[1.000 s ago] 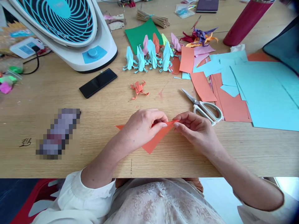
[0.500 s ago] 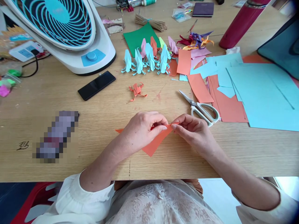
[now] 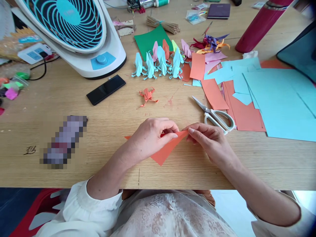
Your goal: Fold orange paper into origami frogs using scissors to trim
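An orange sheet of paper [image 3: 163, 153], folded to a triangle with its point towards me, is held just above the wooden table. My left hand [image 3: 154, 136] pinches its upper edge near the middle and covers much of its left part. At the right corner, the thumb and fingers of my right hand [image 3: 207, 138] are closed on the tip. Beyond my hands lies a small orange origami figure [image 3: 148, 95] with thin bent limbs. White-handled scissors [image 3: 214, 115] rest beside my right hand, blades pointing away to the left.
Several blue origami figures [image 3: 162, 61] stand at the back, by a green sheet [image 3: 143, 41]. Orange pieces [image 3: 214, 93] and large blue sheets [image 3: 278, 102] cover the right. A fan [image 3: 111, 62], a black phone [image 3: 106, 89] and a blurred-out object [image 3: 65, 140] are left; a red flask [image 3: 261, 26] is back right.
My right fingers have shifted slightly right to the paper's corner, and the gap between my hands has grown a little. My left hand keeps its pinch. The whole view has shifted slightly.
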`<state>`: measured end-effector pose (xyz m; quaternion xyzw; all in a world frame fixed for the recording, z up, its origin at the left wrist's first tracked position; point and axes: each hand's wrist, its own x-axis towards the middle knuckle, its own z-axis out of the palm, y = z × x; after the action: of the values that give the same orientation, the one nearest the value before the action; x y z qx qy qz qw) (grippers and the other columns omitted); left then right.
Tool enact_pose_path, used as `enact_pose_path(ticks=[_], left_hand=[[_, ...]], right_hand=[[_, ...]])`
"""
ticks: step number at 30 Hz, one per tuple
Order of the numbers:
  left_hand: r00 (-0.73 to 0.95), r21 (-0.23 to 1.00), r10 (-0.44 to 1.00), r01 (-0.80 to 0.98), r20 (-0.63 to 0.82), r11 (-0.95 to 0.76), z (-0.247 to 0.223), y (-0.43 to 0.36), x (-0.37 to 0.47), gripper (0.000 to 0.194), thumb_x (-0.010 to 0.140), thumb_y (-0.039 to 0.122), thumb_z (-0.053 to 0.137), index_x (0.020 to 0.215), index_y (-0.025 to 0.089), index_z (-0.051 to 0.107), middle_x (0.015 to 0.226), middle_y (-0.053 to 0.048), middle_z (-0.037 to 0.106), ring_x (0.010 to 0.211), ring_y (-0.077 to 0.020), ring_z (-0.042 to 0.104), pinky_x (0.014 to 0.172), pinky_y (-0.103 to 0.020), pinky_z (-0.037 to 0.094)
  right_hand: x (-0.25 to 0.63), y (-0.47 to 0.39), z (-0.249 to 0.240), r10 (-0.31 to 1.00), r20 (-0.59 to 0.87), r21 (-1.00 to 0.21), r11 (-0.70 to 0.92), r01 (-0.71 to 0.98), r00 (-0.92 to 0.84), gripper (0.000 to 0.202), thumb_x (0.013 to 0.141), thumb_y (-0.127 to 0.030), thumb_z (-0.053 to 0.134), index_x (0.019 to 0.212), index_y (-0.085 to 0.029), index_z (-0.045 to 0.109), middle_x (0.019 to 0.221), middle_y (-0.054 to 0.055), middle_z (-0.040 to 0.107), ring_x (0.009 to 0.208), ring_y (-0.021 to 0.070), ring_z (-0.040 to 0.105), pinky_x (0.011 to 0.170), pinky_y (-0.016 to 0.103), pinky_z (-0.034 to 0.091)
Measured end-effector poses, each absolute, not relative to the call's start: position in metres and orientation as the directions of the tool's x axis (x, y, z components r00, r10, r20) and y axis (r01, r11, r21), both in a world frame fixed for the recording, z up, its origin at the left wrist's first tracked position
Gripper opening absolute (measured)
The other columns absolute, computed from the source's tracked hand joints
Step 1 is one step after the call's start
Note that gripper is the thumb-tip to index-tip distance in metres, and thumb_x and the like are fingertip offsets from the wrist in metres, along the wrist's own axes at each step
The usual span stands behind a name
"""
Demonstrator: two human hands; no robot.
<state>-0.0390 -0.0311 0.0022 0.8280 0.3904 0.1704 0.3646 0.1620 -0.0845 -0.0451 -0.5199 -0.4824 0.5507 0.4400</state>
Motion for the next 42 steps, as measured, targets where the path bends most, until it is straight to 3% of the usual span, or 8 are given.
enact_pose_path(ticks=[6,15,21,33,37,40,42], left_hand=[[0.635,0.719,0.772,0.547,-0.022,-0.429,0.005,-0.031,-0.044,0.016,0.084,0.01,0.063,0.088,0.02,0.075,0.084,0.003,0.073,0.072,-0.0111,0.064,0.064,-0.022,0.043],[0.625,0.743,0.78,0.513,0.02,-0.429,0.003,-0.034,-0.04,0.018,0.083,0.006,0.062,0.083,0.019,0.074,0.078,0.004,0.071,0.068,-0.0093,0.062,0.061,-0.021,0.04],[0.617,0.768,0.787,0.508,-0.009,-0.39,0.004,-0.035,-0.041,0.018,0.084,0.008,0.062,0.084,0.02,0.076,0.077,0.004,0.071,0.068,-0.0093,0.062,0.06,-0.021,0.039],[0.622,0.726,0.781,0.566,-0.066,-0.39,0.002,-0.032,-0.045,0.015,0.086,0.012,0.062,0.083,0.021,0.073,0.081,0.006,0.072,0.072,-0.01,0.063,0.065,-0.022,0.04],[0.635,0.647,0.77,0.616,-0.069,-0.45,0.004,-0.034,-0.047,0.015,0.088,0.011,0.06,0.079,0.02,0.068,0.079,0.005,0.069,0.071,-0.0104,0.06,0.065,-0.024,0.038],[0.662,0.561,0.747,0.642,-0.062,-0.522,0.003,-0.038,-0.045,0.014,0.091,0.013,0.058,0.08,0.018,0.065,0.083,0.003,0.067,0.075,-0.0119,0.06,0.067,-0.025,0.038],[0.683,0.495,0.727,0.657,-0.07,-0.569,0.0,-0.041,-0.043,0.014,0.094,0.014,0.056,0.082,0.018,0.064,0.086,0.001,0.067,0.077,-0.0133,0.06,0.069,-0.026,0.038]], right_hand=[[0.161,-0.083,-0.045,0.987,-0.158,-0.987,-0.159,-0.036,-0.028,0.024,0.09,-0.041,0.068,0.079,-0.02,0.072,0.069,0.0,0.063,0.065,0.012,0.053,0.06,0.024,0.04],[0.157,-0.082,-0.047,0.978,-0.2,-0.972,-0.206,-0.117,-0.063,0.024,0.072,-0.038,0.086,0.078,-0.02,0.071,0.069,-0.001,0.065,0.061,0.011,0.05,0.054,0.024,0.037],[0.159,-0.081,-0.047,0.977,-0.204,-0.967,-0.211,-0.144,-0.061,0.026,0.071,-0.039,0.086,0.074,-0.019,0.071,0.07,0.0,0.067,0.065,0.0114,0.055,0.06,0.024,0.044],[0.158,-0.081,-0.046,0.978,-0.197,-0.973,-0.203,-0.109,-0.064,0.027,0.076,-0.042,0.082,0.075,-0.019,0.068,0.068,0.0,0.064,0.063,0.0116,0.054,0.06,0.024,0.044],[0.159,-0.085,-0.044,0.988,-0.149,-0.989,-0.147,0.032,-0.046,0.026,0.083,-0.043,0.074,0.077,-0.02,0.062,0.068,-0.001,0.06,0.06,0.012,0.05,0.055,0.025,0.039],[0.16,-0.091,-0.042,0.997,-0.029,-0.949,-0.004,0.314,-0.076,0.018,0.091,-0.034,0.064,0.08,-0.021,0.059,0.07,-0.001,0.058,0.061,0.0132,0.049,0.056,0.027,0.038],[0.162,-0.094,-0.041,0.989,0.089,-0.837,0.14,0.529,-0.121,0.012,0.092,-0.024,0.06,0.08,-0.021,0.059,0.074,0.0,0.059,0.067,0.0148,0.052,0.061,0.029,0.04]])
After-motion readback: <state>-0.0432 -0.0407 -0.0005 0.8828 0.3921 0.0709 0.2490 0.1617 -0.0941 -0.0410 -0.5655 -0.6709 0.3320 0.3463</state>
